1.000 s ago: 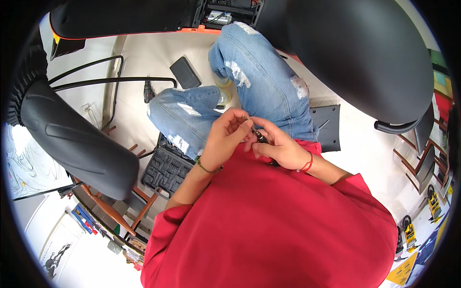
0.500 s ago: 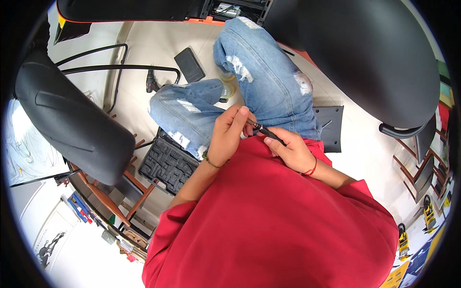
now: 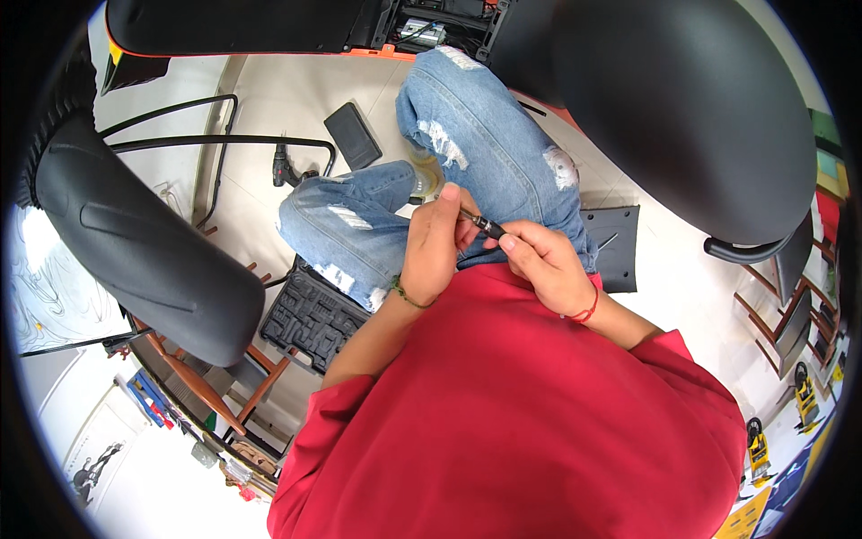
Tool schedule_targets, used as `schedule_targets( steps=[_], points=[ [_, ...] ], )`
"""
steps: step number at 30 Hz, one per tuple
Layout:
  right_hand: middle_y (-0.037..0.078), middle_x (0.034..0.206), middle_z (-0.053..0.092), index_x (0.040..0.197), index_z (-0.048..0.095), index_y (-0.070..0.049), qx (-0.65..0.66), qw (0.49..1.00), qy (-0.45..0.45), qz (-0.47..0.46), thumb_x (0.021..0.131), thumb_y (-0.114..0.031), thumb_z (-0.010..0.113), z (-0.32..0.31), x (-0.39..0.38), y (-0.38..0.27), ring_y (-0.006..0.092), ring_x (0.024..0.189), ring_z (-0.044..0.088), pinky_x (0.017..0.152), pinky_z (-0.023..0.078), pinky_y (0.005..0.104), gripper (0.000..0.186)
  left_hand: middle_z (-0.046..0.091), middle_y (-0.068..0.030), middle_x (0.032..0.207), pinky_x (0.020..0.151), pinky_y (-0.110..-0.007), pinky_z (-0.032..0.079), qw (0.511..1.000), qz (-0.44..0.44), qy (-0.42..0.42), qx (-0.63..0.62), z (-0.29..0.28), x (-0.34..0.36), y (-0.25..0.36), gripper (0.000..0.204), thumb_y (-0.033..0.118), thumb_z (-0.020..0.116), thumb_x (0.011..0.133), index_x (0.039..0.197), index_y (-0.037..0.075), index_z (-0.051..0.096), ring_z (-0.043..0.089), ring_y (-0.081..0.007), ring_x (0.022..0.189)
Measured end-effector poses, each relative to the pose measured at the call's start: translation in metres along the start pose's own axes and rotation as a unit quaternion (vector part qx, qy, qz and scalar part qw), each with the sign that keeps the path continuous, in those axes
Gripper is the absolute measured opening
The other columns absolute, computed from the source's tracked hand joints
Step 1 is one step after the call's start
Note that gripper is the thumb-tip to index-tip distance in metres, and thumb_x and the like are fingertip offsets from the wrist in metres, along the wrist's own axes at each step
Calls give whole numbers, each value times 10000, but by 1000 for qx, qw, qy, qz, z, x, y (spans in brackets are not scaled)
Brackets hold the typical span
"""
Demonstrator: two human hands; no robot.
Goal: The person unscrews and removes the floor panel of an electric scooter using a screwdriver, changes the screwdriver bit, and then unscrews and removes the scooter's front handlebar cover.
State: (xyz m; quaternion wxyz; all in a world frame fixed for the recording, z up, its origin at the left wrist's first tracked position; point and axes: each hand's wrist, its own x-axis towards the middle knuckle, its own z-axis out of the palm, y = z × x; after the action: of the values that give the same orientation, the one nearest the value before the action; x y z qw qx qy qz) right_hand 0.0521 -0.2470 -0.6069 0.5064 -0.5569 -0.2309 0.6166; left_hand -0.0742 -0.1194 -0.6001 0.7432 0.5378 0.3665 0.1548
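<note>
A slim screwdriver [image 3: 490, 228] with a black handle and a bright metal collar is held between my two hands, just above my lap. My right hand [image 3: 546, 262] is closed around its handle, thumb along the top. At the shaft end my left hand [image 3: 434, 241] pinches with thumb and fingers. The shaft's tip is hidden behind those fingers, so I cannot tell whether a bit or screw is there. My crossed legs in torn jeans lie just beyond both hands.
An open black tool case [image 3: 310, 319] lies left of my knee. Farther off are a power drill [image 3: 285, 169] and a flat black box [image 3: 352, 135]. A black panel [image 3: 620, 260] lies at right. Large black curved parts [image 3: 691, 117] flank me, with an open compartment [image 3: 422, 34] ahead.
The view has shifted slightly. My right hand now sits closer to the screwdriver's collar, covering more of the handle, while my left hand still pinches the shaft end.
</note>
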Motion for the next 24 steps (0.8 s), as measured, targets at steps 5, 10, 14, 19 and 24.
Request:
schedule_targets(
  steps=[5, 10, 14, 19, 24],
  points=[
    [3, 548, 392, 1002, 635, 11, -21, 1000, 12, -20, 969, -203, 511, 0, 7, -3, 45, 536, 367, 499, 326, 228, 250, 387, 19, 550, 473, -250, 282, 995, -6, 58, 80, 6, 7, -3, 522, 356, 346, 1018, 625, 36, 472, 341, -69, 512],
    [76, 541, 492, 975, 627, 12, -116, 986, 68, -94, 938, -174, 550, 12, 17, -7, 115, 468, 477, 461, 377, 272, 204, 359, 41, 559, 469, -236, 263, 990, -13, 118, 83, 7, 10, -3, 499, 350, 357, 1011, 643, 45, 499, 320, -54, 515],
    [149, 616, 591, 892, 598, -4, -309, 903, 154, -256, 881, -125, 587, 22, 24, -22, 318, 500, 583, 431, 438, 387, 122, 385, 43, 583, 478, -228, 265, 986, -27, 148, 69, 5, 15, 10, 457, 342, 371, 999, 678, 53, 519, 326, -49, 525],
    [172, 605, 570, 829, 590, 10, -184, 957, 135, -181, 901, -154, 563, 24, 33, -26, 338, 519, 572, 459, 421, 385, 181, 438, 1, 538, 475, -267, 312, 983, -14, 169, 75, 4, 28, 9, 491, 300, 345, 1006, 652, 6, 519, 381, -76, 499],
    [189, 631, 577, 831, 592, 33, -145, 974, 119, -124, 919, -167, 532, 14, 40, -34, 346, 553, 574, 489, 407, 367, 227, 406, 36, 549, 479, -243, 294, 982, -102, 157, 26, 9, 39, 20, 497, 367, 366, 996, 686, 25, 552, 365, -57, 513]
  ],
)
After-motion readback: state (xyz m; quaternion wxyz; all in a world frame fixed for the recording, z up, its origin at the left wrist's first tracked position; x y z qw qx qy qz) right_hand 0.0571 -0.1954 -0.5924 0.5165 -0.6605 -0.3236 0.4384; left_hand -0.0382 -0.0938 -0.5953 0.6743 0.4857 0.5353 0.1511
